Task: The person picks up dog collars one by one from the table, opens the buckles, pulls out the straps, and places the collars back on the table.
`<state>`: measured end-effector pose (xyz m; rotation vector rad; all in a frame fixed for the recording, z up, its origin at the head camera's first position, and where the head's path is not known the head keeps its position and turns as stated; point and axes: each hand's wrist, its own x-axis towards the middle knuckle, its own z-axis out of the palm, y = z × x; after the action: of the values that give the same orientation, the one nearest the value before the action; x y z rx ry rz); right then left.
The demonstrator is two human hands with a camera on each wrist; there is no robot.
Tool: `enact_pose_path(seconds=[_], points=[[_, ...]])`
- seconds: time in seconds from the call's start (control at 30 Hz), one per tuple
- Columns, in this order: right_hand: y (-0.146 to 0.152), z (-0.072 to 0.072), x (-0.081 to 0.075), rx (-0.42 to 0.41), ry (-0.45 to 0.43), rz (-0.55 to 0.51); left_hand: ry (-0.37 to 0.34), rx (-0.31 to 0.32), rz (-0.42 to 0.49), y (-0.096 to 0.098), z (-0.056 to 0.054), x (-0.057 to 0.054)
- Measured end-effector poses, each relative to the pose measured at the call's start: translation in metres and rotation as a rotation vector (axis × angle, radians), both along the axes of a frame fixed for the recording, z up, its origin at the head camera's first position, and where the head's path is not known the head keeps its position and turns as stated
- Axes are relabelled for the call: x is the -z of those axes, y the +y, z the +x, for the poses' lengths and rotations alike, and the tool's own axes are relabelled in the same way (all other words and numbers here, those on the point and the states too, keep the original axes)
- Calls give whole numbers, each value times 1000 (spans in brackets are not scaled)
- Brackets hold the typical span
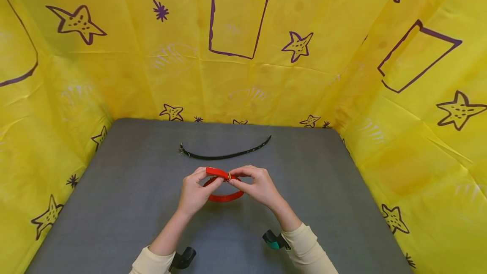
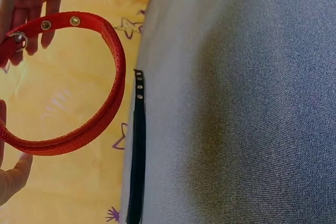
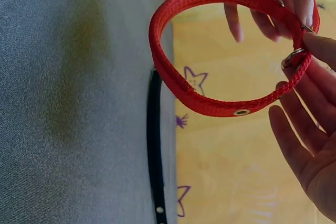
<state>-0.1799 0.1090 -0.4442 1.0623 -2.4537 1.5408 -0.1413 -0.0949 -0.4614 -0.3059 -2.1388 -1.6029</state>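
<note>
Both hands hold a red pet collar [image 1: 225, 198] up in front of the person, bent into a closed loop. Fingers and thumb of the left hand [image 1: 195, 190] pinch the strap's tail near the buckle. On the other side, the right hand [image 1: 260, 185] pinches the collar at its metal buckle [image 3: 294, 57]. Metal eyelets [image 2: 75, 21] dot the red band, and a D-ring [image 2: 20, 39] shows beside the fingers in the left wrist view. Beyond the hands, a black collar [image 1: 224, 157] lies stretched out on the table, its buckle end to the left.
The grey cloth-covered table [image 1: 304, 160] reaches back to yellow fabric walls [image 1: 133, 75] with purple drawings on three sides. A dark wrist camera [image 1: 184, 258] sits at the left sleeve, another camera [image 1: 273, 239] at the right.
</note>
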Motion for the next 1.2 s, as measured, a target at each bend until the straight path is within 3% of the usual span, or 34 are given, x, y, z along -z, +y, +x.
enact_pose_path(seconds=[0.2,0.43,0.7,0.83,1.0,1.07,1.2], points=[[1,2,-1,24,-31,-2,-37,-8,24,3,3,-8],[3,3,-4,36,-107,-9,-78,4,36,5,15,-37],[7,1,-4,18,-108,-8,-115,14,107,3,14,-38],[9,1,-3,31,-116,-2,-129,34,176,1,14,-38],[10,2,-4,87,-149,16,-179,17,295,-4,12,-39],[11,4,-8,115,-166,25,-189,6,328,-6,11,-39],[11,13,-24,139,-189,40,-227,-8,359,-12,6,-27]])
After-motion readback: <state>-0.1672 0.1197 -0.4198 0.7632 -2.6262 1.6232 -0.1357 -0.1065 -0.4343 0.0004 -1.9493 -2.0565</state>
